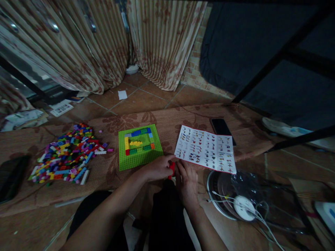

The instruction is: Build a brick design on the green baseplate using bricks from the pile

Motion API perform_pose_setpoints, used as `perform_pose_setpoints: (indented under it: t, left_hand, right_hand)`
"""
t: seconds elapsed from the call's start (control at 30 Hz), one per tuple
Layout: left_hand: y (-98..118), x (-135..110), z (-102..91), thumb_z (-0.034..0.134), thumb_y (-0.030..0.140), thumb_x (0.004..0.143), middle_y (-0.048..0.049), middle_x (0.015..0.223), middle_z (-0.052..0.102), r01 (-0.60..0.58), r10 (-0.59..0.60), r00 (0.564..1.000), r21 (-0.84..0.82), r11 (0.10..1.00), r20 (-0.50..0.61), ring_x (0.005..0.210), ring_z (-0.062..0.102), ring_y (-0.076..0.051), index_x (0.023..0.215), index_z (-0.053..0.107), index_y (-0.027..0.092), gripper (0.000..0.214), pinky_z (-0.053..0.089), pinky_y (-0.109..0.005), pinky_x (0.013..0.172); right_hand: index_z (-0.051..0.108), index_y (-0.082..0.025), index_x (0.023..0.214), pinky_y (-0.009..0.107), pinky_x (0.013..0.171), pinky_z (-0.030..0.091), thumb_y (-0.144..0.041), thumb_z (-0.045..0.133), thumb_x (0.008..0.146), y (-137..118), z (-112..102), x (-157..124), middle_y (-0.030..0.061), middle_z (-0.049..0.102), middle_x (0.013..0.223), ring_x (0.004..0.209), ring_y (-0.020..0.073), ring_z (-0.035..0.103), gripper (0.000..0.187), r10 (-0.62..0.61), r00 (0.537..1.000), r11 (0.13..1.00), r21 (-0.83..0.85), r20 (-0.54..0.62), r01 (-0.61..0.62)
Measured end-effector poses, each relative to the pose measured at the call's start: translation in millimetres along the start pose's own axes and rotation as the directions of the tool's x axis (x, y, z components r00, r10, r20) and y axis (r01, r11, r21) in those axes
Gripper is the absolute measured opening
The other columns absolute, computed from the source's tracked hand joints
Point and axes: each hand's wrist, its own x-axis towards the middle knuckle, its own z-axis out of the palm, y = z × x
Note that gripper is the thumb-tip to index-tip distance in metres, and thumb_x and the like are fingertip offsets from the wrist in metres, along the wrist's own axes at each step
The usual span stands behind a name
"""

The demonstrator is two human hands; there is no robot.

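Between my two hands, above my knees, there is a small red piece of toy building brick [172, 168]; whether it is one brick or a few joined cannot be told. My left hand [160, 168] grips it from the left, index finger stretched over its top. From the other side my right hand [187, 179] presses on it, fingers bent and close together, their tips partly hidden. Just beyond my left hand lies a green baseplate [122, 161] with a rectangle of coloured bricks [133, 151] and a yellow brick group [135, 143] inside. A printed instruction sheet [205, 148] lies past my right hand.
Loose bricks in a heap [68, 153] cover the left of the cloth-covered bench [110, 122]. A dark phone [221, 126] lies partly under the sheet; another dark device [13, 176] sits far left. At lower right, a round metal-rimmed container [209, 190] stands with white cables.
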Motion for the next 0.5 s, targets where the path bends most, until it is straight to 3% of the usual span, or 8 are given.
perform_pose_setpoints:
  t: [0.5]
  left_hand:
    - [-0.9,1.0,0.5,0.051,0.008,0.071,-0.0042,0.086,0.070,-0.005,0.005,1.000,0.033,0.999,-0.014,0.067,0.060,-0.010,0.133,0.051,0.012,0.063,0.041,-0.017,0.054]
  right_hand:
    - [0.057,-0.019,0.128,0.043,0.096,0.040,-0.027,0.042,0.098,0.2,-3.0,5.4,0.0122,0.057,0.135,0.123,0.0269,0.048,0.035,0.027,0.999,1.000,0.001,0.037,-0.027]
